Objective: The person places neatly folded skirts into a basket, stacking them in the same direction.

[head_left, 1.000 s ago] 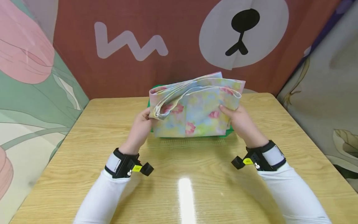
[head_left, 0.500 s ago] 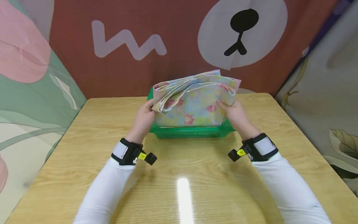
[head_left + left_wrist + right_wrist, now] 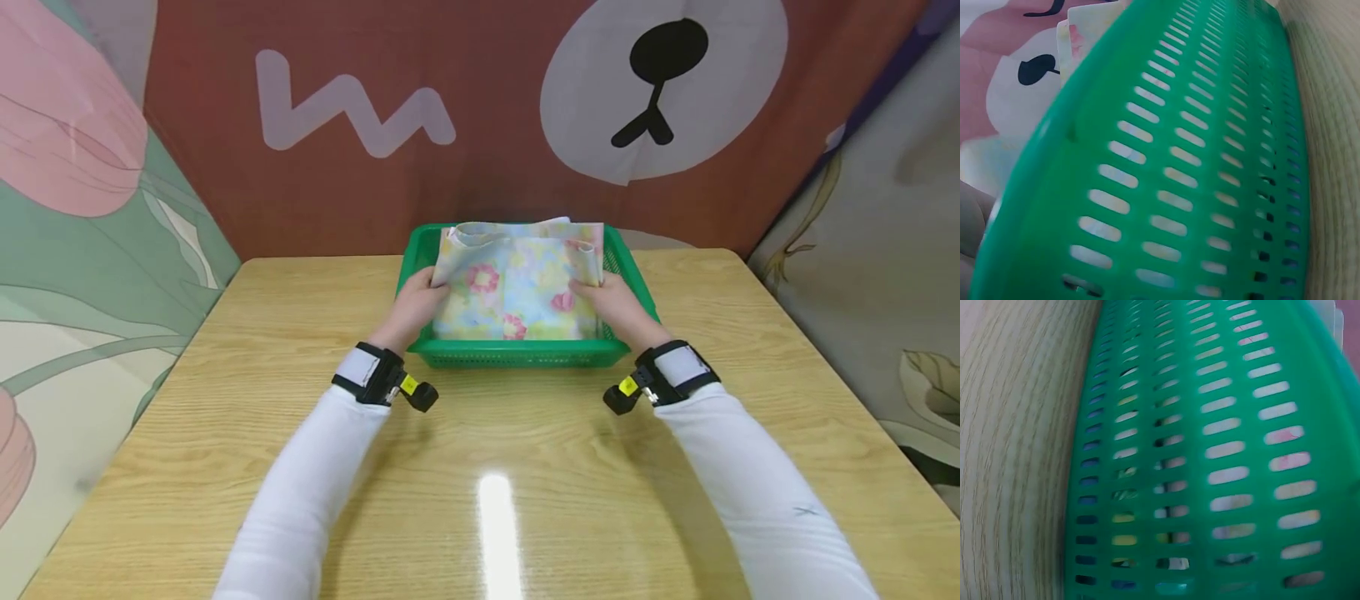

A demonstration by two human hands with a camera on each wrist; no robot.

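A folded floral cloth (image 3: 525,287), pale blue and yellow with pink flowers, sits inside a green plastic basket (image 3: 517,354). At its left edge my left hand (image 3: 415,307) grips the cloth, with the thumb on the near face. My right hand (image 3: 621,307) holds the opposite edge, thumb also in front. Both hands are partly within the basket rim, and their other fingers are hidden. The slotted basket wall (image 3: 1166,144) fills most of the left wrist view, with a bit of the hand at the left edge. Through the slots of the basket wall (image 3: 1210,462), the right wrist view shows pale cloth.
The basket stands on a light wooden table (image 3: 495,433) near its back edge. Behind rises a brown curtain (image 3: 480,175) with a bear-face print. A patterned drape (image 3: 90,275) hangs at the left, and a greyish drape (image 3: 885,250) at the right.
Both hands have lowered the folded cloth from above the basket into it and moved closer together. More of the green basket now shows around the cloth.
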